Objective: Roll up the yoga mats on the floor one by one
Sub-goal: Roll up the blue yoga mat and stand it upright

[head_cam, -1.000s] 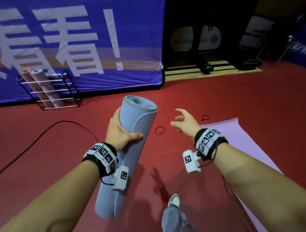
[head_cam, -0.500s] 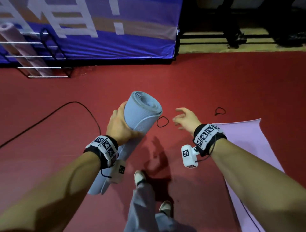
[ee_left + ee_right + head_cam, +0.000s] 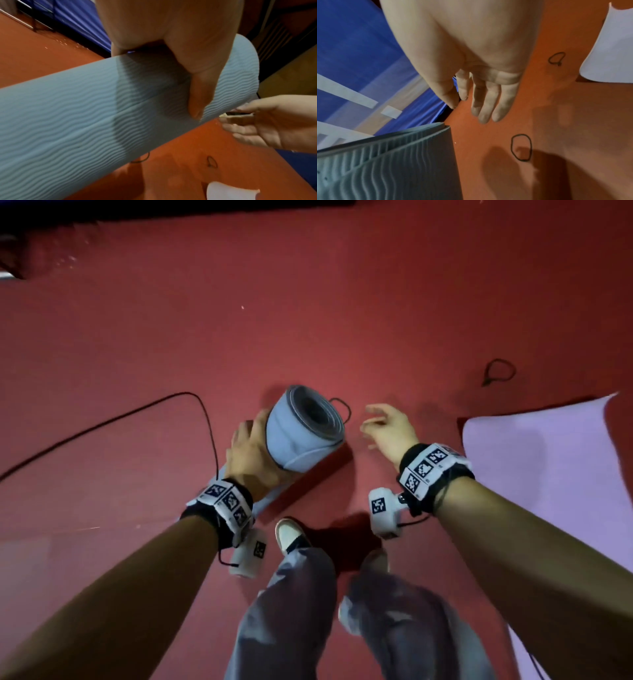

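Already wound tight, the blue rolled mat (image 3: 301, 436) stands tilted on the red floor (image 3: 376, 302) at scene centre, its spiral end up. It looks light, soft and springy; my guess is the outer flap would loosen if let go, so mid-barrel over the seam is the place to hold. The left hand (image 3: 251, 455) does so, fingers and thumb curled round the roll. To its right the right hand (image 3: 388, 428) hangs open and holds nothing, fingers loosely spread above a black elastic loop (image 3: 521, 147) on the floor. A second loop (image 3: 498, 371) lies farther right, near the flat lilac mat (image 3: 548, 474).

Only the left wrist view shows the wavy ribbing and the thumb (image 3: 199, 97) lying on the seam; only the right wrist view shows the whole loop, which the roll half hides from the head view.
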Demonstrator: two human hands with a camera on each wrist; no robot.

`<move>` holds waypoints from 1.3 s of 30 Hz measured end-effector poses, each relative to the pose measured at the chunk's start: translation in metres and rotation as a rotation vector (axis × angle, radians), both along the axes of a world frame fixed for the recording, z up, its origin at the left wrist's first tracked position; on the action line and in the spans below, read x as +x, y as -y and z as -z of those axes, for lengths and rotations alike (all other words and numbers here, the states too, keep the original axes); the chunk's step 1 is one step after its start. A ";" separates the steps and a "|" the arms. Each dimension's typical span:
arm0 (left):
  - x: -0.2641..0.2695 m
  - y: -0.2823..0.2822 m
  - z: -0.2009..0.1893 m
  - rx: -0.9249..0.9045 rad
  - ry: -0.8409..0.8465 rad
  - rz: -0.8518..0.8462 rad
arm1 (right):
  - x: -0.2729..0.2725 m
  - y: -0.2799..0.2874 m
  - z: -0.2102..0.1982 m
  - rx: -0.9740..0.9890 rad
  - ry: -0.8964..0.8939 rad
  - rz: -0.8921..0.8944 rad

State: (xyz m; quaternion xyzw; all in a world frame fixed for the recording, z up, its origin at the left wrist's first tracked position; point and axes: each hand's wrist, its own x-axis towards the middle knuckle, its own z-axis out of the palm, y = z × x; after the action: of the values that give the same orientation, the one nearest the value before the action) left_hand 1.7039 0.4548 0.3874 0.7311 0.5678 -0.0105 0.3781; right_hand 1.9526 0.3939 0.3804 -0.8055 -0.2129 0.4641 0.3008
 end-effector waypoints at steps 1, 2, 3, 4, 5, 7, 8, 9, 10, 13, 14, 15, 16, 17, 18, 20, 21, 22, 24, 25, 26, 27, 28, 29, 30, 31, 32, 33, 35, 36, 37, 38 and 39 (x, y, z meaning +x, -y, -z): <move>0.007 -0.003 0.025 -0.018 -0.015 0.015 | 0.006 -0.005 0.028 -0.022 -0.014 -0.004; 0.014 -0.005 0.048 -0.036 -0.030 0.025 | 0.013 -0.009 0.056 -0.049 -0.026 -0.013; 0.022 -0.007 0.073 -0.057 -0.045 0.036 | 0.020 -0.011 0.084 -0.073 -0.028 -0.021; 0.029 -0.009 0.097 -0.073 -0.059 0.044 | 0.027 -0.013 0.113 -0.095 -0.016 -0.023; 0.035 -0.011 0.119 -0.087 -0.071 0.046 | 0.034 -0.014 0.139 -0.107 -0.005 -0.017; 0.043 -0.019 0.163 -0.121 -0.101 0.029 | 0.047 -0.017 0.191 -0.122 -0.005 -0.005; 0.046 -0.022 0.182 -0.142 -0.114 0.015 | 0.054 -0.019 0.214 -0.138 -0.019 -0.006; 0.048 -0.027 0.199 -0.157 -0.124 -0.003 | 0.062 -0.022 0.234 -0.164 -0.030 -0.019; 0.051 -0.032 0.214 -0.170 -0.135 -0.019 | 0.070 -0.025 0.252 -0.188 -0.033 -0.038; 0.063 -0.048 0.250 -0.185 -0.191 -0.075 | 0.094 -0.037 0.300 -0.219 -0.032 -0.105; 0.069 -0.054 0.262 -0.181 -0.204 -0.091 | 0.101 -0.041 0.317 -0.230 -0.028 -0.127; 0.075 -0.060 0.273 -0.181 -0.215 -0.097 | 0.108 -0.045 0.331 -0.238 -0.015 -0.150; 0.082 -0.066 0.284 -0.182 -0.230 -0.101 | 0.114 -0.050 0.346 -0.246 0.002 -0.169; 0.088 -0.071 0.293 -0.182 -0.249 -0.104 | 0.118 -0.055 0.358 -0.253 0.019 -0.192; 0.094 -0.076 0.304 -0.181 -0.271 -0.106 | 0.123 -0.062 0.370 -0.261 0.032 -0.218; 0.105 -0.086 0.322 -0.188 -0.310 -0.096 | 0.129 -0.074 0.388 -0.249 0.059 -0.270; 0.110 -0.090 0.331 -0.194 -0.321 -0.094 | 0.132 -0.080 0.395 -0.228 0.073 -0.295; 0.115 -0.093 0.340 -0.201 -0.330 -0.089 | 0.134 -0.086 0.405 -0.205 0.083 -0.318; 0.122 -0.099 0.359 -0.204 -0.348 -0.065 | 0.138 -0.097 0.421 -0.175 0.100 -0.356; 0.125 -0.100 0.371 -0.203 -0.359 -0.047 | 0.139 -0.103 0.431 -0.176 0.112 -0.375; 0.128 -0.101 0.382 -0.206 -0.370 -0.027 | 0.139 -0.108 0.442 -0.179 0.128 -0.395; 0.131 -0.101 0.393 -0.214 -0.383 -0.009 | 0.139 -0.113 0.452 -0.184 0.147 -0.422; 0.133 -0.099 0.405 -0.220 -0.395 0.005 | 0.138 -0.118 0.465 -0.185 0.169 -0.450; 0.135 -0.098 0.416 -0.224 -0.404 0.019 | 0.136 -0.121 0.476 -0.184 0.196 -0.472; 0.137 -0.095 0.427 -0.231 -0.410 0.032 | 0.134 -0.124 0.486 -0.180 0.226 -0.490; 0.137 -0.093 0.437 -0.237 -0.414 0.044 | 0.131 -0.125 0.497 -0.175 0.256 -0.510; 0.136 -0.090 0.447 -0.234 -0.411 0.050 | 0.129 -0.126 0.508 -0.166 0.285 -0.532; 0.134 -0.088 0.455 -0.220 -0.401 0.052 | 0.128 -0.126 0.517 -0.162 0.309 -0.558; 0.129 -0.088 0.465 -0.189 -0.365 0.048 | 0.129 -0.126 0.534 -0.144 0.359 -0.613; 0.126 -0.089 0.469 -0.180 -0.339 0.042 | 0.131 -0.127 0.541 -0.122 0.396 -0.633; 0.123 -0.091 0.471 -0.179 -0.312 0.034 | 0.133 -0.129 0.547 -0.098 0.435 -0.651; 0.120 -0.092 0.473 -0.191 -0.287 0.029 | 0.135 -0.132 0.552 -0.081 0.463 -0.673; 0.119 -0.094 0.473 -0.206 -0.263 0.030 | 0.136 -0.135 0.555 -0.074 0.485 -0.696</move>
State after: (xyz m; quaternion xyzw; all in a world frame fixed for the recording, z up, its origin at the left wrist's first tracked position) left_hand 1.8233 0.5490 -0.0856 0.6893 0.5972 -0.1698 0.3734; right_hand 2.0891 0.5285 -0.1744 -0.7816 -0.5202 0.3422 0.0383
